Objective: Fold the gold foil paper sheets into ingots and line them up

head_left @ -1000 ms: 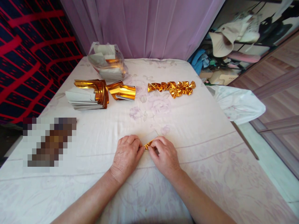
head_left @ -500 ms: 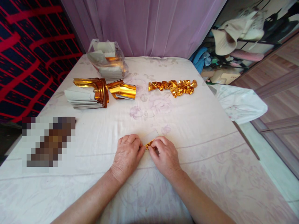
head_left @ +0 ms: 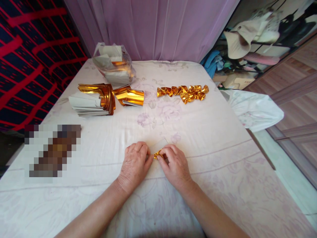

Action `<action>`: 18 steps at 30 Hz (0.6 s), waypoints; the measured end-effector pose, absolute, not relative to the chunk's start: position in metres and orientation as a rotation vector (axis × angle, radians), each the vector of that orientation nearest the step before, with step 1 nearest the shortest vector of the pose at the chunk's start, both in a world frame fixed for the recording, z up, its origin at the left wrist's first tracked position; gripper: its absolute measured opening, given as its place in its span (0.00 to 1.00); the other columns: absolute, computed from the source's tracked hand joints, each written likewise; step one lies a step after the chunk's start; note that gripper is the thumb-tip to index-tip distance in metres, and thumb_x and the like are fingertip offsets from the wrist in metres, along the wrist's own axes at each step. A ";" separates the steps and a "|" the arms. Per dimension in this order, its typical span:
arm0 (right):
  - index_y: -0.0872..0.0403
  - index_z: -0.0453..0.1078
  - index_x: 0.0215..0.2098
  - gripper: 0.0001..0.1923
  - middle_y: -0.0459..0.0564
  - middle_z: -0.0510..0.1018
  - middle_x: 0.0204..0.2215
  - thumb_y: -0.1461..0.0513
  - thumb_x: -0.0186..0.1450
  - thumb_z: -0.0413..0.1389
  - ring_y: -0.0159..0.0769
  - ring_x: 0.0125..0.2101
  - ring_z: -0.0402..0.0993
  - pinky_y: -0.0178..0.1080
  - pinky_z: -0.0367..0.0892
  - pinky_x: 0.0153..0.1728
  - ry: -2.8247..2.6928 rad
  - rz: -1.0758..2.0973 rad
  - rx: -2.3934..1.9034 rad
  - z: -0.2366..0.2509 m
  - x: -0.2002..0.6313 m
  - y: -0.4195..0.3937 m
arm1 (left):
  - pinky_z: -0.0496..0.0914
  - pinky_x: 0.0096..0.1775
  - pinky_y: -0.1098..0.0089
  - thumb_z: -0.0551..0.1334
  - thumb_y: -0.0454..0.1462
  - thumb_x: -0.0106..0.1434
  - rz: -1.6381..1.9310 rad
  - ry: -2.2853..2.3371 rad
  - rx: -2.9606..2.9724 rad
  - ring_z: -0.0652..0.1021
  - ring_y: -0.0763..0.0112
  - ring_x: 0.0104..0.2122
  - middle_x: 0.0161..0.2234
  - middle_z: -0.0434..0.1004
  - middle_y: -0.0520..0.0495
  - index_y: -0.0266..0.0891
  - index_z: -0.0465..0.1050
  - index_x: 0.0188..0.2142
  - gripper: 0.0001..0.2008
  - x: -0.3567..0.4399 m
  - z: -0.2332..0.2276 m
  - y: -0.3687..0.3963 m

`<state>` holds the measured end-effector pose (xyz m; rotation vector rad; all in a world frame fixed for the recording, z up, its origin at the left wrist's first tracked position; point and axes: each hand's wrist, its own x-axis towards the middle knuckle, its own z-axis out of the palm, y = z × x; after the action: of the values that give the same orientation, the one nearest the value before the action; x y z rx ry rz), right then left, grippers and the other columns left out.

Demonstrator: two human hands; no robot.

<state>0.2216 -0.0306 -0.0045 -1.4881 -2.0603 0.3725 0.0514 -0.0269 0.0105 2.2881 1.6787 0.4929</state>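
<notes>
A table under a pale flowered cloth (head_left: 119, 132) fills most of the frame. A purple curtain (head_left: 153, 29) hangs behind it, top centre. In the upper left, a fanned stack of gold-and-white sheets (head_left: 88, 105) lies on the cloth, with a clear plastic bag (head_left: 115, 66) of similar sheets just behind. My two hands are close together in the lower centre, backs facing up. The thumb and fingertips of my left hand (head_left: 135, 160) are drawn narrow in a pinch, and my right hand (head_left: 174, 163) pinches opposite. Right of centre in the upper frame, well apart from me, lies a cluster of folded gold pieces (head_left: 194, 93). Smallest is the creased gold paper (head_left: 156, 154) I hold, its middle showing between my thumbs.
</notes>
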 end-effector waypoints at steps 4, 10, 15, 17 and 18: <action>0.51 0.69 0.32 0.05 0.48 0.74 0.33 0.65 0.67 0.54 0.36 0.35 0.71 0.39 0.63 0.37 -2.086 0.436 -1.410 -0.004 0.226 -0.029 | 0.64 0.43 0.60 0.60 0.34 0.63 0.496 1.648 2.211 0.72 0.61 0.39 0.38 0.72 0.47 0.40 0.68 0.34 0.01 0.050 0.013 -0.025; 0.53 0.70 0.32 0.02 0.49 0.73 0.33 0.64 0.63 0.57 0.37 0.34 0.69 0.40 0.62 0.35 -2.133 0.373 -1.504 0.000 0.220 -0.030 | 0.64 0.43 0.60 0.60 0.34 0.63 0.479 1.633 2.173 0.73 0.60 0.40 0.37 0.72 0.47 0.41 0.69 0.33 0.01 0.050 0.015 -0.022; 0.52 0.69 0.30 0.04 0.48 0.72 0.32 0.63 0.62 0.60 0.37 0.33 0.69 0.39 0.61 0.34 -2.109 0.347 -1.554 0.001 0.215 -0.030 | 0.64 0.42 0.60 0.60 0.34 0.63 0.516 1.627 2.193 0.73 0.61 0.40 0.37 0.72 0.48 0.40 0.69 0.33 0.01 0.049 0.012 -0.022; 0.52 0.68 0.30 0.04 0.47 0.72 0.32 0.65 0.61 0.59 0.36 0.33 0.69 0.38 0.63 0.35 -2.102 0.412 -1.504 -0.001 0.218 -0.029 | 0.64 0.42 0.60 0.60 0.35 0.63 0.519 1.626 2.203 0.73 0.61 0.39 0.37 0.72 0.48 0.41 0.69 0.33 0.01 0.049 0.012 -0.021; 0.52 0.68 0.31 0.04 0.47 0.72 0.32 0.67 0.61 0.58 0.35 0.33 0.70 0.38 0.63 0.35 -2.101 0.452 -1.471 -0.002 0.220 -0.028 | 0.64 0.42 0.60 0.60 0.35 0.63 0.516 1.628 2.204 0.73 0.61 0.39 0.37 0.72 0.48 0.41 0.69 0.33 0.02 0.048 0.012 -0.021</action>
<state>0.2204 -0.0277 -0.0018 -1.4707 -2.1010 0.4517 0.0484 -0.0212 0.0117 2.2041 1.6282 0.5163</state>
